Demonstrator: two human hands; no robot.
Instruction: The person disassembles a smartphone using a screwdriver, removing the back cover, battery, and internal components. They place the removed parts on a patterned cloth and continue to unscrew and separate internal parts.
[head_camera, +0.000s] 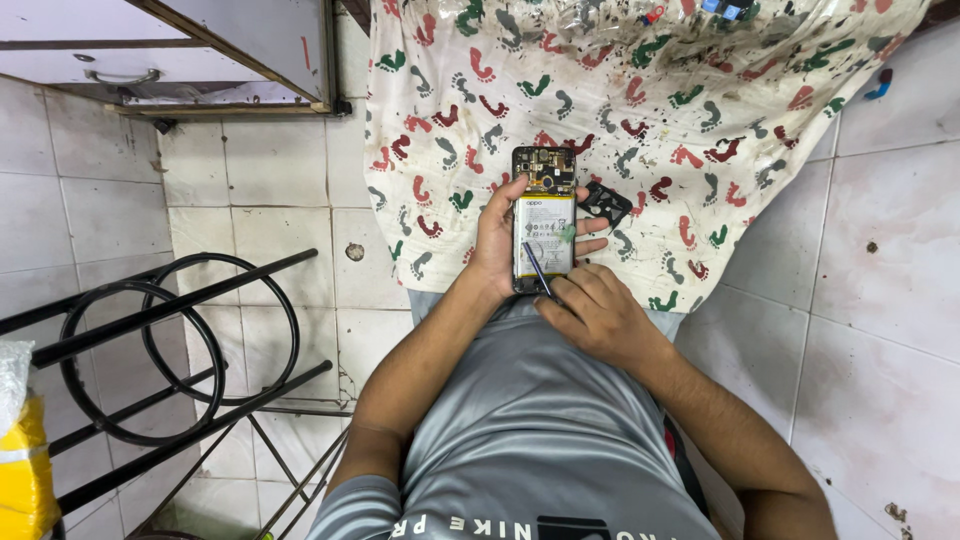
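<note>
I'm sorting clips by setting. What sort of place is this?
Probably an informal phone-repair spot on a tiled floor: the left hand holds an opened phone, the right hand works a thin tool on it, over a stained footprint-patterned cloth.

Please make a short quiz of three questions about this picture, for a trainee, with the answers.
1. True or false: the opened phone is held in the left hand.
2. What does the right hand hold against the phone?
A. a thin blue tool
B. a hammer
C. a brush
3. Fill in: the small black part lies on the cloth printed with ____ shapes.

Key: 1 true. 2 A, the thin blue tool. 3 footprint.
</note>
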